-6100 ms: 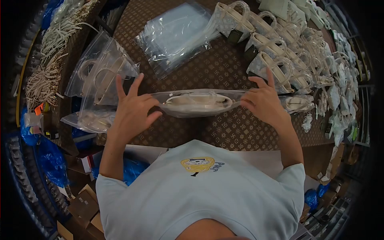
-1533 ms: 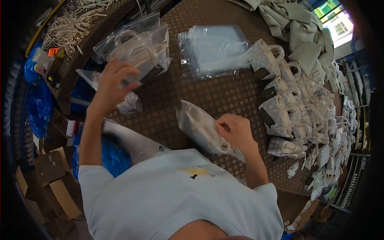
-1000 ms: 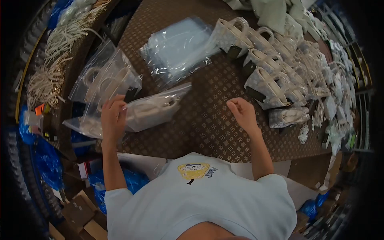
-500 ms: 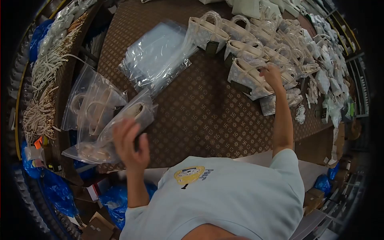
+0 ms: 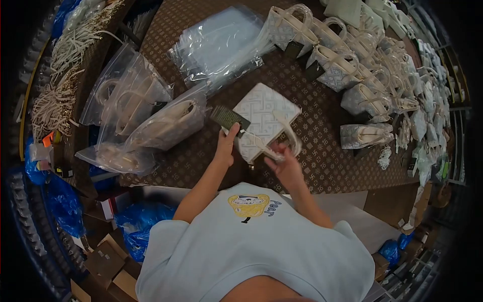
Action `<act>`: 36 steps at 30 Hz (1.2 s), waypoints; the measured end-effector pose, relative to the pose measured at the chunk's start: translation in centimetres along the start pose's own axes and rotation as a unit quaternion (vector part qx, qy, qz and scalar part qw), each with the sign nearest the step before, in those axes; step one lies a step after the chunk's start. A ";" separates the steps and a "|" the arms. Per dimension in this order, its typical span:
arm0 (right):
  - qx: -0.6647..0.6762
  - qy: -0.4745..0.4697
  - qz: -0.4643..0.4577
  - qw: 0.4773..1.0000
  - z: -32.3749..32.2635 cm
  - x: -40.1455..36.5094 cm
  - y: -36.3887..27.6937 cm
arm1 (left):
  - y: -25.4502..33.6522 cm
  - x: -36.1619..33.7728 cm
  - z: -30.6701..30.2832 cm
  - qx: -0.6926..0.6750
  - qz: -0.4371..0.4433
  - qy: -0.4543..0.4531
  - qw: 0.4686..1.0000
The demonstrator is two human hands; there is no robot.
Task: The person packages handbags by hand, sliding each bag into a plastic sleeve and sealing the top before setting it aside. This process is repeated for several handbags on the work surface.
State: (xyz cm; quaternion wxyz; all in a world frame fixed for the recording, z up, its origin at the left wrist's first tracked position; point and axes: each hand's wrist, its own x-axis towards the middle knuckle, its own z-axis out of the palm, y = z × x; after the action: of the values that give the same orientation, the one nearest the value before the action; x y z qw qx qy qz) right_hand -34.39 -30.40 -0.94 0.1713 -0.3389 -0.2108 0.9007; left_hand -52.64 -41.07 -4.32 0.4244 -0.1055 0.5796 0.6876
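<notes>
A small pale patterned handbag lies tilted in front of me, its handles toward my right side. My left hand grips its left edge, the thumb pressed on a dark green hang tag with fine print. At the handles, my right hand has its fingers curled round the lower one; they are slightly blurred. The fingers of my left hand behind the bag are hidden.
A stack of clear plastic bags lies behind the handbag. Bagged handbags sit at left, near bundled straps. Rows of similar handbags fill the right side of the brown patterned table.
My right hand has brought a handbag from the front of the right-hand group to the middle. My left hand has moved right from beside the bagged handbags and taken hold of it.
</notes>
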 end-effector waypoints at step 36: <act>-0.791 -0.203 -0.451 0.360 9.3 32.2 -5.8 | 2.0 -2.0 -0.6 0.536 0.311 -0.121 0.776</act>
State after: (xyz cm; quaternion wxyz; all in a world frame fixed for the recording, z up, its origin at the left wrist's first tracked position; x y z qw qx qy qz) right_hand -62.70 -13.36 -9.00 0.1573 0.0201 -0.9760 0.1489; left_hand -53.00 -42.46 -1.76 0.2424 0.4092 0.7992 0.3676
